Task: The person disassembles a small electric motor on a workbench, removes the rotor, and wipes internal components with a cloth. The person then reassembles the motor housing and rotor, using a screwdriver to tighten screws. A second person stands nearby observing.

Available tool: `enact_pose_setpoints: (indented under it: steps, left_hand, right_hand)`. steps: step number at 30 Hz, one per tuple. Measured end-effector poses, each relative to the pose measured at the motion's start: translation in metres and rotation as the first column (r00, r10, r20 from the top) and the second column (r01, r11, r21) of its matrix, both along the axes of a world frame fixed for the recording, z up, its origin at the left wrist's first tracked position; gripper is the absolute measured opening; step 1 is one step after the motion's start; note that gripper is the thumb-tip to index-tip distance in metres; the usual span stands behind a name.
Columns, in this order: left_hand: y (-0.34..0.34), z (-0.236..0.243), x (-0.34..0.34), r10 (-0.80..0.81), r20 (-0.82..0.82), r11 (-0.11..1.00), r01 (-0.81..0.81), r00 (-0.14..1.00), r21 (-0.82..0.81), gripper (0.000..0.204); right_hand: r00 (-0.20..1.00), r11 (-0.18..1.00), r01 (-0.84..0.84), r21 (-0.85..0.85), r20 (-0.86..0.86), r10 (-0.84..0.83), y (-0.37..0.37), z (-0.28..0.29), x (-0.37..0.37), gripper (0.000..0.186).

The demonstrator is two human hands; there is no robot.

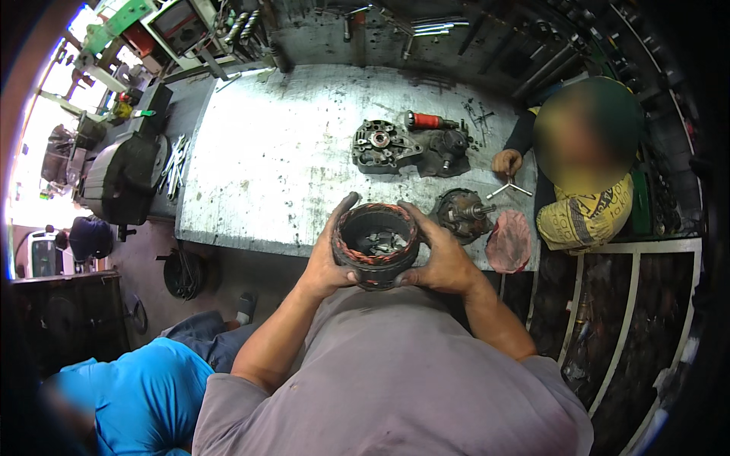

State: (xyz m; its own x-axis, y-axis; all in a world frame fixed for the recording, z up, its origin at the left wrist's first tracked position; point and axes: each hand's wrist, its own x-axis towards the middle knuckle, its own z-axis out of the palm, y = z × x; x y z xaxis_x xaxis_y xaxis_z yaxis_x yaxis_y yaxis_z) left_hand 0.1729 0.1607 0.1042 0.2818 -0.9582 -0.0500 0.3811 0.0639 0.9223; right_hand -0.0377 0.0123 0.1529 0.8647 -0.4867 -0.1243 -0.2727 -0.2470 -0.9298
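Observation:
Between my two hands is an alternator stator, a dark ring with reddish copper windings round its rim. My left hand grips its left side, the thumb at the near edge and fingers on the far side. On the opposite side my right hand clasps it the same way. Small light-grey shapes show inside the ring; I cannot tell what they are. It is held at the bench's front edge, close to my body. Just right of it, an alternator rotor with a shaft rests on the bench.
Farther back on the metal-topped bench lie an alternator housing, a red-and-black power tool and small fasteners. A reddish cloth lies near the right edge. A co-worker's hand is by a T-shaped wrench. Someone in blue is lower left.

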Motion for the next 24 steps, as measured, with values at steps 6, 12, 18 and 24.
enact_pose_setpoints:
  steps: [6,12,18,24]
  left_hand:
    - [0.004,-0.015,0.001,-0.012,-0.118,1.0,0.015,0.993,0.018,0.147]
    - [0.0,-0.037,-0.001,0.112,-0.283,0.957,-0.026,0.953,0.29,0.116]
    - [-0.004,-0.064,0.009,-0.033,-0.415,0.889,0.217,0.909,0.403,0.087]
    - [-0.026,-0.086,0.038,-0.229,0.083,0.626,0.082,0.97,0.775,0.085]
  right_hand:
    - [0.999,1.0,0.016,-0.008,-0.048,-0.017,0.004,-0.011,0.001,0.139]
    - [0.988,0.992,0.096,0.077,-0.128,-0.085,0.004,-0.05,0.012,0.109]
    - [0.959,0.922,0.252,0.295,-0.201,-0.197,-0.003,-0.11,0.026,0.099]
    - [0.937,0.87,0.28,0.405,-0.313,-0.156,-0.014,-0.162,0.025,0.104]
